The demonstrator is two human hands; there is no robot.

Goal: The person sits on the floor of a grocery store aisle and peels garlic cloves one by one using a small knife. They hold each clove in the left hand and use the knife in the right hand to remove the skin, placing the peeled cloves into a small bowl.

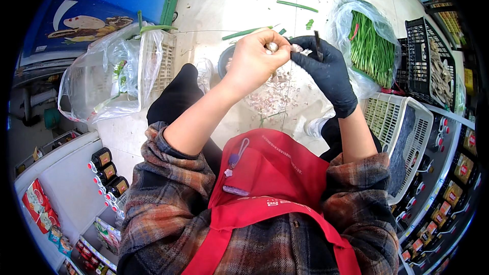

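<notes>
My bare left hand (258,57) grips a garlic clove (272,47) between its thumb and fingers. Close against it, my right hand (324,67), in a black glove, pinches a piece of garlic skin (301,49) at its fingertips. A dark, narrow tool, perhaps a small knife (318,44), sticks up from the gloved fingers; most of it is hidden. Behind my left hand, a grey bowl (222,61) stands on the floor, its contents mostly hidden. Garlic peelings (273,97) lie scattered on the tiles below my hands.
At the left, a clear plastic bag (103,80) lines a crate. To the right are a bag of green chives (370,47), a black crate (420,57) and a white plastic crate (386,122). Green stalks (297,6) lie on the floor. Shelves with bottles (452,194) stand at the lower right.
</notes>
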